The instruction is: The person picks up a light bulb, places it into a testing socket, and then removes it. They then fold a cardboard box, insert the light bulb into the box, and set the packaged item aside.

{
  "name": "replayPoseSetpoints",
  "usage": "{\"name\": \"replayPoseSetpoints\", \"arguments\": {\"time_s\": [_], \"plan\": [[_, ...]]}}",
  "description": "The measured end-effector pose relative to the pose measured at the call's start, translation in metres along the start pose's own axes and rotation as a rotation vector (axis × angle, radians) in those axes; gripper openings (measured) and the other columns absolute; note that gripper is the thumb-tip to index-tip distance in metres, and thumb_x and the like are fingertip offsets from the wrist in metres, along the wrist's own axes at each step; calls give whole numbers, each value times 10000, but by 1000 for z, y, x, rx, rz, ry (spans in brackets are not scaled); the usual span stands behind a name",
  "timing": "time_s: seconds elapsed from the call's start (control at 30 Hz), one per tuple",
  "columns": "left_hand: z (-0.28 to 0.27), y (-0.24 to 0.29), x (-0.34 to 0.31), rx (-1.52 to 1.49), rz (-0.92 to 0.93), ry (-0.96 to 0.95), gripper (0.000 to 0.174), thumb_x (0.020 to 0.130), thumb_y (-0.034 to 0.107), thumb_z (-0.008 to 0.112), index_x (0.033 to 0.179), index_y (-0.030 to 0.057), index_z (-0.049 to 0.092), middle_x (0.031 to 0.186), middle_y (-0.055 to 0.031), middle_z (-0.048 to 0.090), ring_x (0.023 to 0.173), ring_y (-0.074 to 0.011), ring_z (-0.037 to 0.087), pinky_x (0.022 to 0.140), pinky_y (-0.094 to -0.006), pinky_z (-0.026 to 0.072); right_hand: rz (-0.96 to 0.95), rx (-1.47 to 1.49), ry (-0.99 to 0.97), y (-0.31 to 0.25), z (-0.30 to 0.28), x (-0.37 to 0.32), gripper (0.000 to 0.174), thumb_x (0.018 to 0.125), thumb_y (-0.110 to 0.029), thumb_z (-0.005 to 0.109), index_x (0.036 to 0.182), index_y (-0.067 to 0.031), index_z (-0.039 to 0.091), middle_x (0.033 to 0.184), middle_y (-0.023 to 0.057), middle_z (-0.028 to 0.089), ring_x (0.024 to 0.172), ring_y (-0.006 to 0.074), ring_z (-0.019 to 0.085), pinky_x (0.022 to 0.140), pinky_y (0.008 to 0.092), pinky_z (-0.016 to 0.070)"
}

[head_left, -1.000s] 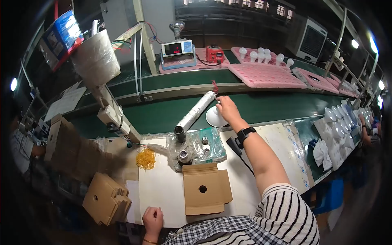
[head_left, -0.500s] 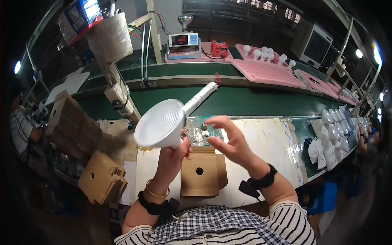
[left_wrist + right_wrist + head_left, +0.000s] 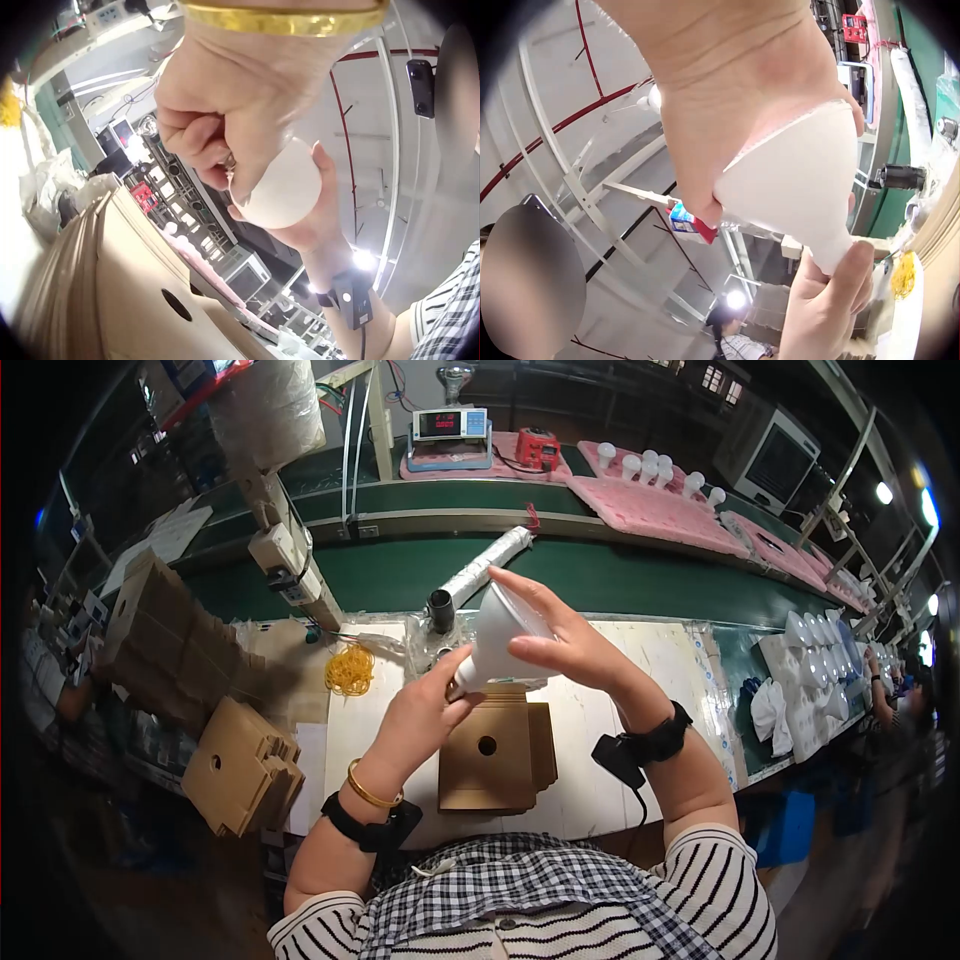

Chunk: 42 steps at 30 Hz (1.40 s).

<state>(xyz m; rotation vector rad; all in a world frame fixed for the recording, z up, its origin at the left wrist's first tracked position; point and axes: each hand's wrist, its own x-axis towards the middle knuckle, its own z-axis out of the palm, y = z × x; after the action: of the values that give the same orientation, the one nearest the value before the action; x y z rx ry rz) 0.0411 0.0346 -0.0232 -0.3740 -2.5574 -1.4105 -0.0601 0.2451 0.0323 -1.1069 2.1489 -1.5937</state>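
A white cone-shaped light bulb is held above the bench between both hands, its wide end up and to the right. My left hand grips the narrow base end with thumb and curled fingers. Across the wide face lies my right hand, thumb on one side of the rim and fingers on the other. In the right wrist view the bulb tapers down to the left hand; its face is covered by the right palm. Below is a stack of flat brown cardboard pieces with a round hole.
A foil-wrapped tube with a dark end lies behind the hands. Yellow rubber bands and more cardboard are at left. A digital meter and pink foam trays stand at the back; white bulbs sit at right.
The right hand picked the bulb up from the green surface, and the left hand took its base. Since then the bulb has turned from facing left to facing right, and the right hand has closed over its face.
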Motion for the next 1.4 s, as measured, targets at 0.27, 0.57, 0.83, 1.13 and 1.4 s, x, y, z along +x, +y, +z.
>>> {"name": "replayPoseSetpoints", "arguments": {"time_s": [0.27,0.57,0.83,1.13,1.4], "plan": [[6,-2,-61,192,186,-238,263,843,253,744,1015,81,645,917,-100,637,927,-278,625,810,-400,503,-11,-948,200,83,1,19,816,715,-540,758,1459,-345,484,1537,197,369,1378,406,370,1051,572,346],[19,-11,-69,155,270,-410,276,796,280,782,922,69,655,1045,-86,614,1022,-288,566,928,-398,468,55,-1062,138,83,7,39,733,729,-551,736,1388,-283,557,1509,144,409,1317,343,415,907,533,434],[15,-19,-48,41,148,-612,313,800,342,783,965,82,729,1013,-110,629,1006,-311,572,898,-403,475,49,-1079,140,88,6,41,755,729,-559,735,1413,-307,535,1498,167,419,1319,367,414,925,545,427],[18,-19,-35,52,106,-715,327,801,358,799,990,101,723,1006,-101,601,1010,-281,565,879,-369,476,54,-1106,143,90,7,39,782,738,-610,707,1447,-356,496,1494,186,419,1315,386,419,929,530,428],[14,-14,-29,41,32,-750,291,812,311,778,999,97,711,1071,-125,597,999,-315,595,866,-383,503,42,-1103,155,86,9,38,785,739,-597,714,1450,-351,490,1490,188,422,1307,388,423,914,534,436]]}}
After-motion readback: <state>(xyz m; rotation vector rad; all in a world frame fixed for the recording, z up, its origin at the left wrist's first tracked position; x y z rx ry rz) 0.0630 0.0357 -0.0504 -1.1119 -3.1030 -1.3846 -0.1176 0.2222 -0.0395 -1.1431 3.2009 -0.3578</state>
